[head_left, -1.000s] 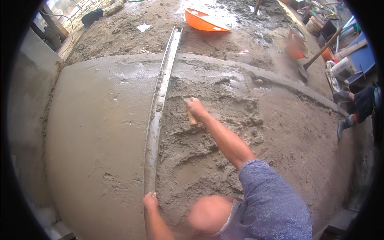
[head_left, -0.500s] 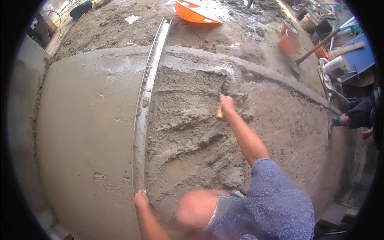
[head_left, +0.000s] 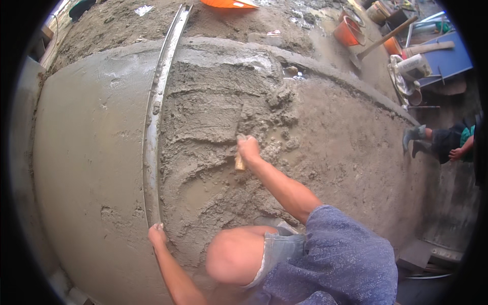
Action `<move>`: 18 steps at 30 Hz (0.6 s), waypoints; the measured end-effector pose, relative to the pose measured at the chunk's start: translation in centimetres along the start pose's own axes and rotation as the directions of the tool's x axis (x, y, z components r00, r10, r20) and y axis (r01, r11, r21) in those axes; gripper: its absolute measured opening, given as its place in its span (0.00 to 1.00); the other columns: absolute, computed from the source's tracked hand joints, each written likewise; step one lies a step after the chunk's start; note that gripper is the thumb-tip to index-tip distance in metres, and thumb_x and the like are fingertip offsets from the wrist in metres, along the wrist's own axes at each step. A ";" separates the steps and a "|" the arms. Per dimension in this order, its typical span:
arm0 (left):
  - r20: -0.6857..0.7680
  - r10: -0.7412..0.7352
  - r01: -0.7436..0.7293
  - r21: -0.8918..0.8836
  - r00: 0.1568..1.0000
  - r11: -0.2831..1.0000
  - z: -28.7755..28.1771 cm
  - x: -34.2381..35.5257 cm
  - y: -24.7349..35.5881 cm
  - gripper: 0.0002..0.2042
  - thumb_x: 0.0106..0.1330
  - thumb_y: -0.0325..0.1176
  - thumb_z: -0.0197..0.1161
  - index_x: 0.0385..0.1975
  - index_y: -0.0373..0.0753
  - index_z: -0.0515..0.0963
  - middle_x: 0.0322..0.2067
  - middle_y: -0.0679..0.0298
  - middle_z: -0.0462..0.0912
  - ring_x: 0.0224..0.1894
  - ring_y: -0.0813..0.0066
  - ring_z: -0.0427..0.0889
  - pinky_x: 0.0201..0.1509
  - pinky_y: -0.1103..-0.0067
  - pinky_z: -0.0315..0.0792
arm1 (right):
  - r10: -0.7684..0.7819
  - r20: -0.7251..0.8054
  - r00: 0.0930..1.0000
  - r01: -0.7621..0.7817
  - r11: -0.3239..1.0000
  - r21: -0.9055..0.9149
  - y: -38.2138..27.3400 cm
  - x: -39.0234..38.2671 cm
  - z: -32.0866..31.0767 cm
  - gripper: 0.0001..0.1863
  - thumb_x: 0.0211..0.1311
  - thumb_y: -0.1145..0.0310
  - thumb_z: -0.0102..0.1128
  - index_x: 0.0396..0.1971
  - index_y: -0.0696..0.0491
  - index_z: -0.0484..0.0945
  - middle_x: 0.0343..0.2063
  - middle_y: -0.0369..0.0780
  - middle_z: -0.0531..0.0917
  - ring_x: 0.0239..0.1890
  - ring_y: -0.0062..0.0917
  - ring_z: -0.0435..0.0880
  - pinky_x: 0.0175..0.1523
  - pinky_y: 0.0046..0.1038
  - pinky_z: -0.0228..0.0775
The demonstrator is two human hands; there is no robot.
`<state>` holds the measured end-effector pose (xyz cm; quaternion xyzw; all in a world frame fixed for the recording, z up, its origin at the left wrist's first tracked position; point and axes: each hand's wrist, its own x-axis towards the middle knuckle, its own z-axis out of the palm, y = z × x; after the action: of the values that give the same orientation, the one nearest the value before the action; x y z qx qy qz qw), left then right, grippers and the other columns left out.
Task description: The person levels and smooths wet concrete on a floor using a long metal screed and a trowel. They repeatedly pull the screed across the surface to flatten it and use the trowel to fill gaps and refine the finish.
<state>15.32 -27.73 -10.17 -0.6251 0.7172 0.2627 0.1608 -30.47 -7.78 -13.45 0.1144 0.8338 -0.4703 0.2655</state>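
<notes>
My left hand (head_left: 158,236) is closed around the near end of a long metal straightedge (head_left: 151,127), which lies across the concrete and runs away from me. To its right, my right hand (head_left: 248,148) grips a trowel by its wooden handle (head_left: 240,163). The trowel's blade is coated grey and hard to make out against the mix. Rough wet concrete (head_left: 201,109) lies in ridges around the trowel. Left of the straightedge stretches a smooth, levelled concrete surface (head_left: 84,152).
An orange hard-hat-like shell (head_left: 229,3) sits at the far edge. Beyond a low concrete border stand an orange bucket (head_left: 348,31) and a long-handled shovel (head_left: 384,40). At far right, another person in boots (head_left: 414,136) stands near. A wall (head_left: 23,127) bounds the left.
My right hand has drawn the trowel toward me through the wet concrete, leaving a flatter patch beyond it. My left hand still grips the straightedge. The whole view has shifted somewhat.
</notes>
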 end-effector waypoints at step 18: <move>-0.034 -0.138 0.137 -0.017 0.990 0.990 -1.1 -2.5 2.2 0.12 0.68 0.42 0.64 0.46 0.48 0.85 0.43 0.53 0.86 0.48 0.50 0.83 0.50 0.61 0.76 | -0.572 0.548 0.610 0.607 -0.107 -0.787 -17.6 9.5 9.6 0.12 0.66 0.74 0.50 0.46 0.58 0.79 0.48 0.55 0.83 0.52 0.48 0.83 0.55 0.44 0.77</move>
<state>13.69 -26.22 -7.50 -0.6787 0.6733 0.2451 0.1612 -42.93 -25.83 -9.98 -0.4573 0.8854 0.0663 0.0508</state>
